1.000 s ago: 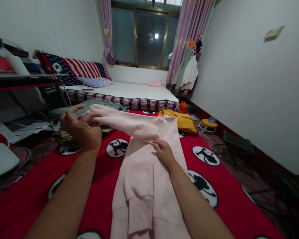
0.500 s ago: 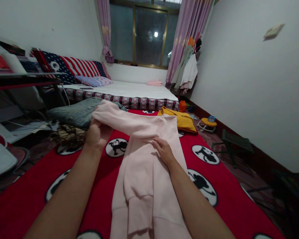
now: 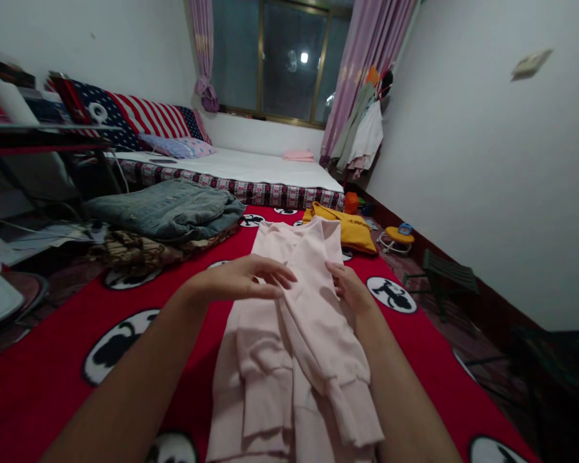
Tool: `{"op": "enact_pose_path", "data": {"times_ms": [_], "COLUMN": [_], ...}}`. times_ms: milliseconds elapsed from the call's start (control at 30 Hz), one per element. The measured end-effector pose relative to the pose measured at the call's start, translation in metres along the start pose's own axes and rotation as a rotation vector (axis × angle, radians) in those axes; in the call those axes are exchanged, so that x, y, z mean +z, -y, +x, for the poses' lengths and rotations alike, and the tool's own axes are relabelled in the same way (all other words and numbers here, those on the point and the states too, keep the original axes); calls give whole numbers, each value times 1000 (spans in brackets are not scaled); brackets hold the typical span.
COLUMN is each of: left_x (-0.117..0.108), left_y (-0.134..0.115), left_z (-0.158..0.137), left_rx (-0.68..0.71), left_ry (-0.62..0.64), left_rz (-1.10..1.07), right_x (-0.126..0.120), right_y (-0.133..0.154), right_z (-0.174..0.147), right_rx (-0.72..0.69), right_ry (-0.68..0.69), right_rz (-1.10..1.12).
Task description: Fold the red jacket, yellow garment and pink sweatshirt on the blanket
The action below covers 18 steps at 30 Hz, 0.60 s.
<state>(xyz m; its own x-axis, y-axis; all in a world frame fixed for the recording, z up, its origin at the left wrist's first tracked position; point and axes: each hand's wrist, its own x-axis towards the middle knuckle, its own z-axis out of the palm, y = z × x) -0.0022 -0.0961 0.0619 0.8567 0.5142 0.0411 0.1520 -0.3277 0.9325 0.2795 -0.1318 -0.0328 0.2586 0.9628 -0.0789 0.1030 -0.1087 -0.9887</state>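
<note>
A pale pink sweatshirt (image 3: pixel 313 276) lies lengthwise, neckline away from me, both sleeves folded in over its body with cuffs towards me. My left hand (image 3: pixel 248 278) rests over its upper middle, fingers stretched out and thumb apart, fingertips touching the folded sleeve. At the right side edge is my right hand (image 3: pixel 351 288), its fingers loosely bent and spread against the fabric. Neither hand is closed round the cloth. Beneath everything spreads a red blanket (image 3: pixel 183 373) with black monkey figures in white circles.
Folded blue jeans (image 3: pixel 164 209) lie on a brown patterned cloth (image 3: pixel 135 251) at the far left. A yellow folded garment (image 3: pixel 350 231) sits beyond the sweatshirt. Behind is a bed (image 3: pixel 251 167). A dark folding stool (image 3: pixel 448 273) and a small round stool (image 3: pixel 398 236) stand right.
My left hand has let go of the raised sleeve and moved right, over the sweatshirt. That sleeve now lies folded towards me. My right hand has shifted right to the side edge.
</note>
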Motion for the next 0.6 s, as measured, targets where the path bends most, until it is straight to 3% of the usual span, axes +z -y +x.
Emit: {"op": "enact_pose_path", "data": {"times_ms": [100,267,500,533,600], "left_x": [22,37,-3,-7,-10], "left_y": [16,44,50,53,61], "left_z": [11,25,20,19,22], "left_rx": [67,111,-86,-129,-188], "left_ry": [127,85,44,16,-158], "left_rz": [242,499,140,111,99], "right_x": [-4,-7,-17,-18,-18], "right_y": [2,4,3,1,-3], "right_z": [-2,-3,-9,-9,-5], "right_rx": [43,95,139,172,230], "right_ry": [25,75,262,251,174], "right_rz": [-10,-91,7,-44,-148]}}
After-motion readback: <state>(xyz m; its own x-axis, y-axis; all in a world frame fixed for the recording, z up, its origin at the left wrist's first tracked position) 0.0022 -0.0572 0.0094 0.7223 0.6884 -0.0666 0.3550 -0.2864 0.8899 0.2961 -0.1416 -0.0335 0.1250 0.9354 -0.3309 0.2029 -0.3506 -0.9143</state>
